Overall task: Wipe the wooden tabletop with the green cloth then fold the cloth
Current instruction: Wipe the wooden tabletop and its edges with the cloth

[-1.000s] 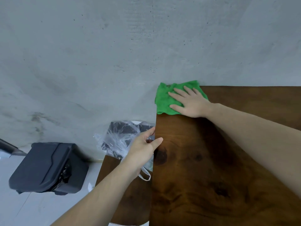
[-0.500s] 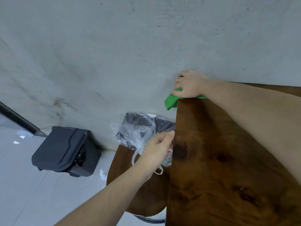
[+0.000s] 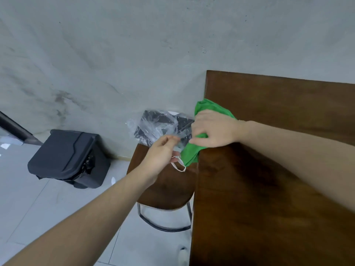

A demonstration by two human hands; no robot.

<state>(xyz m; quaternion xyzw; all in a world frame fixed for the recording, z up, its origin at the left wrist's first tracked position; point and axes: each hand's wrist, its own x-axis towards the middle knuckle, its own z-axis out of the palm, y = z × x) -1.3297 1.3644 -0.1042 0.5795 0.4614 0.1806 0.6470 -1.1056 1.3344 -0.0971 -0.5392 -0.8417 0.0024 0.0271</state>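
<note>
The dark wooden tabletop [image 3: 269,169] fills the right half of the view. The green cloth [image 3: 192,152] hangs over the table's left edge, bunched under my right hand [image 3: 213,129], which grips it at that edge. My left hand [image 3: 161,152] is just left of the table, over the stool, with its fingers pinched together at the clear plastic bag [image 3: 153,127] and a thin white loop below it. Whether the left fingers actually hold the bag is unclear.
A round wooden stool [image 3: 167,187] with a metal frame stands against the table's left side, carrying the plastic bag with dark contents. A black bin [image 3: 67,158] sits on the tiled floor at left. A grey concrete wall [image 3: 134,45] runs behind.
My right hand dragged the cloth from the far left corner back toward me along the left edge, so it now hangs off the side. My left hand left the table edge and closed at the bag.
</note>
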